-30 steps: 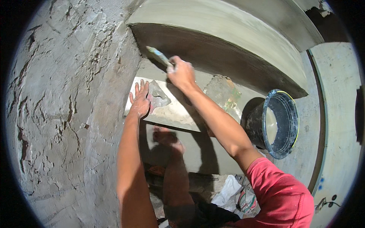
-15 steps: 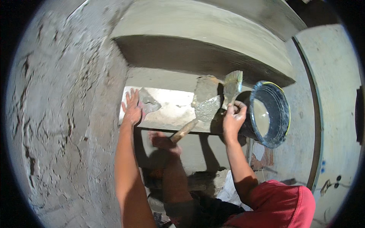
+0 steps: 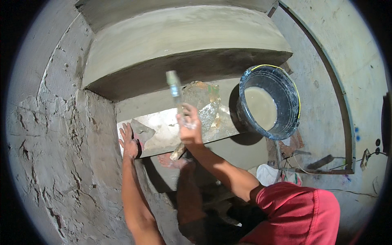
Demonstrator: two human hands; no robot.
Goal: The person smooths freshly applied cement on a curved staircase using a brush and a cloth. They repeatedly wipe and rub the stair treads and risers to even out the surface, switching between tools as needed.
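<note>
My right hand (image 3: 190, 127) grips a paintbrush (image 3: 175, 90) by its handle, bristles up, above the middle of a pale board (image 3: 161, 118) on the step. Motion blurs the brush. Fingers spread, my left hand (image 3: 129, 143) rests on the board's left end. Beside it lies a flat grey pointed piece (image 3: 143, 131), its kind unclear. A trowel's wooden handle (image 3: 177, 152) sticks out over the board's front edge, below my right hand. Its wet, grey-coated blade (image 3: 209, 114) lies against a grey mortar heap (image 3: 194, 94). A black bucket (image 3: 241, 110) of cloudy grey liquid stands at the right.
Smooth grey steps (image 3: 183, 30) rise beyond the board. On the left is a rough plastered wall (image 3: 61, 155); on the right, a pale panel (image 3: 314, 73) with a dark frame. My bare foot (image 3: 171, 161) is just below the board. A white bag (image 3: 267, 174) lies near the panel.
My right hand has carried the brush leftward from beside the bucket to over the board. My left hand stays on the board's left end. The view has shifted.
</note>
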